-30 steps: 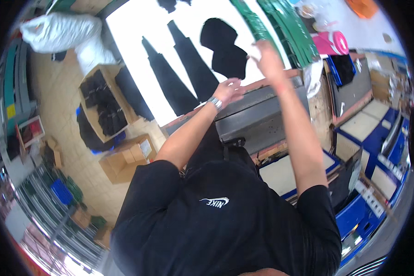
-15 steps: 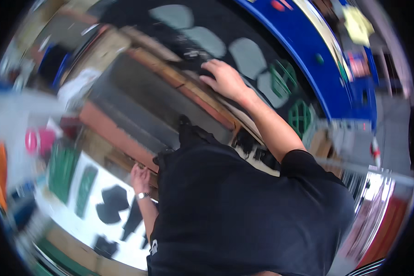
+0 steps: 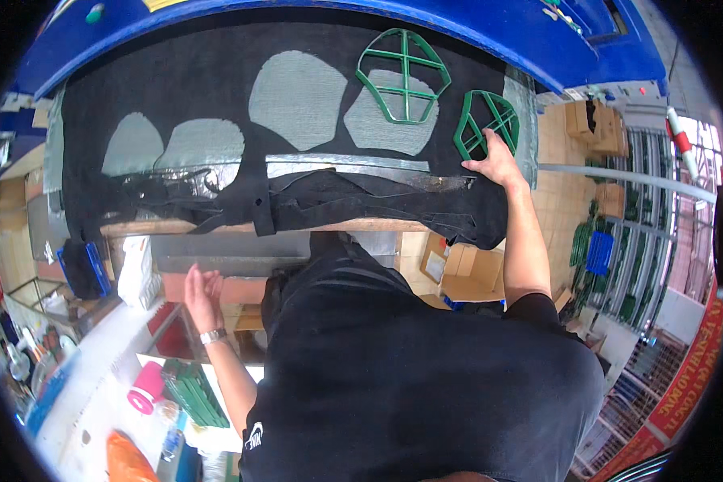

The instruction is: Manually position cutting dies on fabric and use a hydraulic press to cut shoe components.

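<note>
At the right of the black sheet (image 3: pixel 193 72), my right hand (image 3: pixel 496 163) grips the lower edge of a green cutting die (image 3: pixel 508 115), with thumb and fingers on its rim and bars. A larger green cutting die (image 3: pixel 406 61) with crossed bars lies just left of it, partly over a cut-out opening. Several rounded openings in the sheet bare a grey-green board (image 3: pixel 297 96). My left hand (image 3: pixel 203 297), a watch on its wrist, hangs low at the left beyond the table edge. Its fingers are loosely bent and apart, holding nothing.
Black scrap strips (image 3: pixel 337 193) bunch along the near wooden edge (image 3: pixel 161 228). A blue machine beam (image 3: pixel 297 10) spans the far side. At the left are a white bag (image 3: pixel 135 273), a pink roll (image 3: pixel 146 387) and stacked green dies (image 3: pixel 194 394). A cardboard box (image 3: pixel 472 273) sits below right.
The view has swung round, so the black sheet now lies straight across the top. My right hand has gone from over the sheet's near edge to the smaller die. My left hand has lifted off the side edge.
</note>
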`<state>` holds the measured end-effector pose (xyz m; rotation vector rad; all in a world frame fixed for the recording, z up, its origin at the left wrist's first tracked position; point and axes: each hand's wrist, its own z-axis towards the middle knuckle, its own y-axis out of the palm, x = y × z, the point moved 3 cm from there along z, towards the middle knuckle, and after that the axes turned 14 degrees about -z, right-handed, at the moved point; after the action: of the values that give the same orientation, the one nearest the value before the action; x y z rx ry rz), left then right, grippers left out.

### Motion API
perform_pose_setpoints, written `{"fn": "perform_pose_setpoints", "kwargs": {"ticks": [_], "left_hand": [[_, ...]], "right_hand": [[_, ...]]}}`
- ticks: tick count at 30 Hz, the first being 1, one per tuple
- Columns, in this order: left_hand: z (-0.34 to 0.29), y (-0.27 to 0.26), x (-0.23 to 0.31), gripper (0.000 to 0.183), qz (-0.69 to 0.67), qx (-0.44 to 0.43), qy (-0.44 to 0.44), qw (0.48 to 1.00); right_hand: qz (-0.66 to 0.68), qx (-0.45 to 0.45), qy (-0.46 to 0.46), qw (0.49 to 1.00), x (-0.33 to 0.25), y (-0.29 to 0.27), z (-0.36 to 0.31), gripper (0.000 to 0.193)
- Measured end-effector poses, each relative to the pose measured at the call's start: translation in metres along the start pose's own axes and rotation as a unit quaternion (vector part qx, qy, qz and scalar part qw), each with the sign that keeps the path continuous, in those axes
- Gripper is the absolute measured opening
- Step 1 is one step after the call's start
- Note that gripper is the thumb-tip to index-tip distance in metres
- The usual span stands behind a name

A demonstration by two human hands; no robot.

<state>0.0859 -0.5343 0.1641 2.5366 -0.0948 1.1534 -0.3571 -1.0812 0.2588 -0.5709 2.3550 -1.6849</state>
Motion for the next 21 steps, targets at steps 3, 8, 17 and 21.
{"fn": "perform_pose_setpoints", "kwargs": {"ticks": [3, 8, 17, 21], "left_hand": [[0.014, 0.032, -0.012, 0.036, 0.061, -0.085, -0.052, 0.993], [0.023, 0.021, -0.022, 0.034, 0.131, -0.089, -0.106, 0.982], [0.07, -0.032, -0.017, 0.037, 0.17, -0.071, -0.131, 0.974], [0.078, -0.053, -0.002, 0.038, 0.145, -0.05, -0.116, 0.981]], "right_hand": [[0.127, 0.021, -0.013, 0.992, -0.015, -0.009, -0.012, 0.089], [0.135, 0.077, -0.049, 0.987, -0.047, -0.049, -0.044, 0.084], [-0.015, 0.052, -0.276, 0.96, -0.127, -0.068, 0.015, 0.083], [-0.039, 0.075, -0.283, 0.955, -0.14, -0.061, 0.036, 0.085]]}}
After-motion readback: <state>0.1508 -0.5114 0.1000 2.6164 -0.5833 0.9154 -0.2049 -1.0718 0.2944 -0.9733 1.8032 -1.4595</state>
